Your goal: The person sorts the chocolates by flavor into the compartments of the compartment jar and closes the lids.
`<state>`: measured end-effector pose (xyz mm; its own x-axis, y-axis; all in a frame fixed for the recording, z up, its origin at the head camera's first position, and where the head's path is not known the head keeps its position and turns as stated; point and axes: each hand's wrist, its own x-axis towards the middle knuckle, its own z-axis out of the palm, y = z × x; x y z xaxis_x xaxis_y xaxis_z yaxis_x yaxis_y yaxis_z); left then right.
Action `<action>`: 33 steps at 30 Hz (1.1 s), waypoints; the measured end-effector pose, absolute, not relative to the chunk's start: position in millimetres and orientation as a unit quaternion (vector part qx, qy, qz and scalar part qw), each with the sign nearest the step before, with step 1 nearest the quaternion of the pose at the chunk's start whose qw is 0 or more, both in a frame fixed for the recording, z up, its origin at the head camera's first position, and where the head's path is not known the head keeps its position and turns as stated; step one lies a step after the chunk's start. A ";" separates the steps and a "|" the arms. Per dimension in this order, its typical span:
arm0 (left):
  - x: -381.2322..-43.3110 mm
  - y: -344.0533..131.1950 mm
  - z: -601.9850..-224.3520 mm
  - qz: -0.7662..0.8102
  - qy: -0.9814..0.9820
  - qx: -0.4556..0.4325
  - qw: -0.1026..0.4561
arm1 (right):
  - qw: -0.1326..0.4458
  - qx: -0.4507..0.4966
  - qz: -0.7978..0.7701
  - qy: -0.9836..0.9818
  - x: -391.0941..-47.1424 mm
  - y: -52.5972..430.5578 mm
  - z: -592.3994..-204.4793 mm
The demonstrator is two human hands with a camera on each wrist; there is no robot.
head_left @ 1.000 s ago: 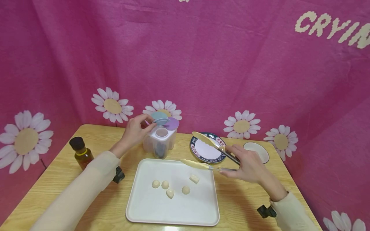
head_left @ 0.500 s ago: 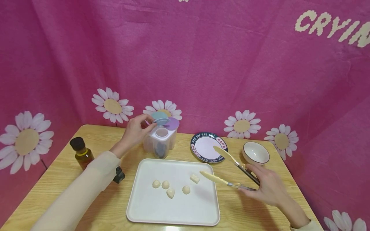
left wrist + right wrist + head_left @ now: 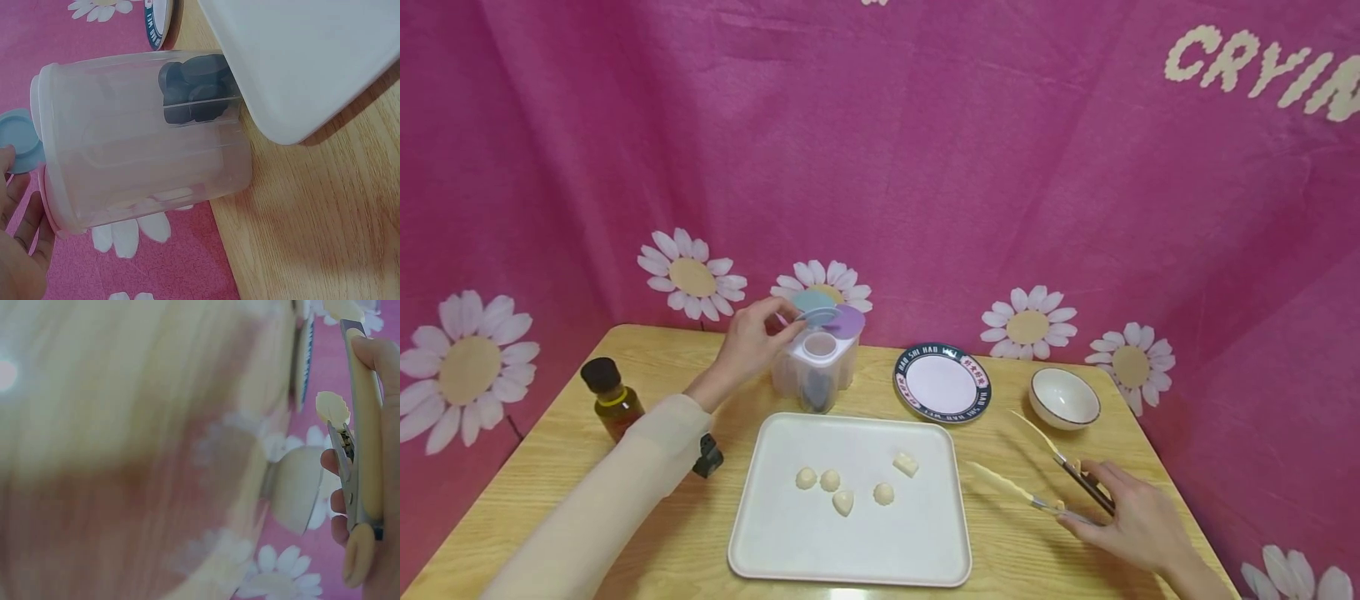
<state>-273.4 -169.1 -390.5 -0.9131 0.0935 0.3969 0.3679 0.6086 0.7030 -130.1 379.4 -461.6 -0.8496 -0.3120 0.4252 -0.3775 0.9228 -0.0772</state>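
Observation:
My left hand (image 3: 752,342) pinches the raised light blue lid (image 3: 817,316) of a translucent storage container (image 3: 137,144) at the back of the table. That lid's round opening (image 3: 820,343) is uncovered, and several dark pieces (image 3: 197,87) lie at the bottom of one compartment. My right hand (image 3: 1138,517) grips a pair of tongs (image 3: 1086,483) with cream-coloured tips. The tongs are spread and hold nothing, low over the table to the right of the white tray (image 3: 850,550). On the tray lie several small cream-coloured moulded pieces (image 3: 843,502), one of them a block (image 3: 906,464).
A blue-rimmed plate (image 3: 942,383) stands behind the tray, and a white bowl (image 3: 1064,398) is at the back right. To the left, beside my sleeve, stands a dark-capped bottle (image 3: 613,398). A pink cloth (image 3: 880,167) hangs behind the wooden table (image 3: 685,533).
My right hand has moved right and toward me with the spread tongs, away from above the plate and tray. My left hand stays on the lid.

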 end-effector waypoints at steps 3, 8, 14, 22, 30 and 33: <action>-272.9 -169.4 -390.8 -0.421 -0.883 -0.130 0.163 | 0.198 0.169 0.069 -0.963 -128.9 388.7 -465.9; -272.4 -168.8 -391.5 -0.418 -0.884 -0.130 0.167 | 0.200 0.172 0.049 -0.963 -127.1 398.3 -473.7; -272.7 -168.7 -392.0 -0.415 -0.884 -0.131 0.169 | 0.142 0.144 0.046 -0.978 -122.6 400.6 -478.7; -272.9 -167.8 -392.0 -0.416 -0.884 -0.133 0.169 | 0.063 0.107 0.065 -0.990 -116.3 397.2 -483.6; -271.4 -169.0 -390.7 -0.419 -0.882 -0.130 0.170 | 0.062 0.067 0.087 -0.992 -112.7 392.8 -478.3; -271.4 -168.9 -390.6 -0.419 -0.882 -0.131 0.170 | 0.131 0.089 0.104 -0.982 -113.7 388.2 -468.0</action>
